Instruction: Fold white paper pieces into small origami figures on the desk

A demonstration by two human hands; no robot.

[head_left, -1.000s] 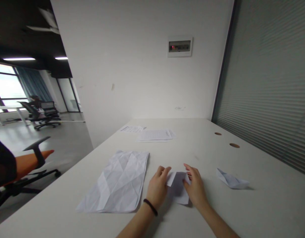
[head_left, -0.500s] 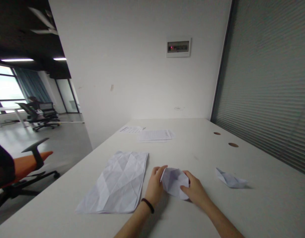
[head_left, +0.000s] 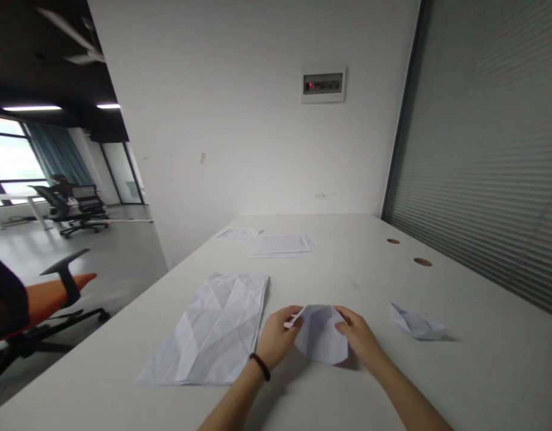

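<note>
My left hand, with a black band on its wrist, pinches the left corner of a folded white paper on the table. My right hand grips the paper's right corner. The paper is a wide, rounded-looking folded shape, and its lower point rests near the table. A large creased white sheet lies to the left of my left hand. To the right of my right hand sits a white paper boat, untouched.
The white table holds a stack of printed papers and a smaller sheet at the far end, plus several round cable holes near the ribbed grey partition. An orange-and-black office chair stands to the left.
The folded paper has been pulled wider between my hands, from a narrow shape to a broad one. My hands have moved apart, and the rest of the table is unchanged.
</note>
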